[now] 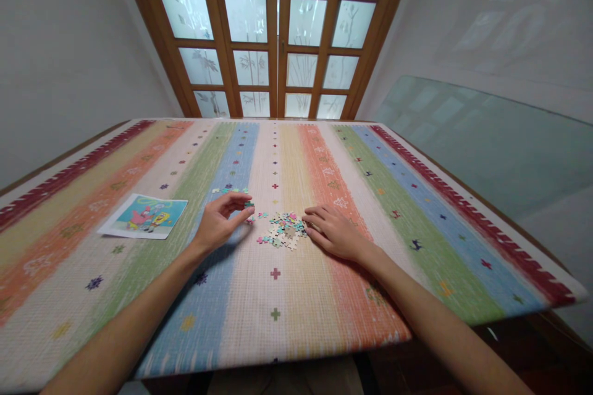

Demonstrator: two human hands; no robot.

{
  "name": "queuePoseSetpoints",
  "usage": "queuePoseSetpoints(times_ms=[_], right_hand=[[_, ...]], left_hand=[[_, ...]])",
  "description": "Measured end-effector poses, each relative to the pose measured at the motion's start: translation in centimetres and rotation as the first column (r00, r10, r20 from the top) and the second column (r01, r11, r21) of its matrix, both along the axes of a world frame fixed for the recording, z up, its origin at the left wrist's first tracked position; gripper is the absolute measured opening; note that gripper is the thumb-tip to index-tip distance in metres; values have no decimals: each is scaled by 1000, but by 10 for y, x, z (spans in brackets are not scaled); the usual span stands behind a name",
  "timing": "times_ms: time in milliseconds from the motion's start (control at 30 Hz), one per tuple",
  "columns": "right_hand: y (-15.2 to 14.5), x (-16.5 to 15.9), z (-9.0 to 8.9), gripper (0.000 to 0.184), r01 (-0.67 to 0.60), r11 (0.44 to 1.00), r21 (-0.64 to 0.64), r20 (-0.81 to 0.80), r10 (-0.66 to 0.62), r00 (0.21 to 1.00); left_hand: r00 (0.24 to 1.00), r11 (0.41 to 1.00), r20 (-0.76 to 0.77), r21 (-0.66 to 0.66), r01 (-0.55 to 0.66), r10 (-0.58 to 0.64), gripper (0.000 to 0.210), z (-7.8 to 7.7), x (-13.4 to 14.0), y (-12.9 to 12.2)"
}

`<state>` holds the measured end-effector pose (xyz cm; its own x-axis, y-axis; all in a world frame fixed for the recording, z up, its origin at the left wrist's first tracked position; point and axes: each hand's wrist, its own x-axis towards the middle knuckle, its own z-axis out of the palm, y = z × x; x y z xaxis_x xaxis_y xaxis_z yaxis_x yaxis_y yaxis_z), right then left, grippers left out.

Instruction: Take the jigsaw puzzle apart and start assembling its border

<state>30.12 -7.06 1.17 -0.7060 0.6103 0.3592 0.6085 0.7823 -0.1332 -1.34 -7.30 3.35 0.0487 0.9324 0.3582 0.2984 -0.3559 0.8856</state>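
My left hand (pixel 225 217) hovers over the blue stripe, thumb and forefinger curled toward each other around a small teal puzzle piece (pixel 249 204). Just beyond it lies a short row of joined puzzle pieces (pixel 230 190), partly hidden by the fingers. A heap of loose puzzle pieces (pixel 283 231), teal, pink and pale, sits between my hands. My right hand (pixel 334 231) rests at the heap's right edge, its fingers apart and their tips touching the outer pieces. Left of my left hand is a picture sheet (pixel 151 217) with cartoon figures on a blue ground.
A striped cloth (pixel 275 336) with small printed motifs covers the table. Beyond the far edge stand wooden doors (pixel 278 43) with glass panes. A pale green panel (pixel 486 142) leans by the wall at right.
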Motion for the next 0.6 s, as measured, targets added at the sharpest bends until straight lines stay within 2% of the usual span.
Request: queuePoseSetpoints(times_ms=[333,600], right_hand=[[1,1,0,27,5,1000,2,4,-5,1000],[0,1,0,28,5,1000,1,3,-5,1000]], left_hand=[[999,998,37,-49,36,-34,27,-4,-1,2],[998,997,-7,-48,60,-61,21,-3,-3,2]])
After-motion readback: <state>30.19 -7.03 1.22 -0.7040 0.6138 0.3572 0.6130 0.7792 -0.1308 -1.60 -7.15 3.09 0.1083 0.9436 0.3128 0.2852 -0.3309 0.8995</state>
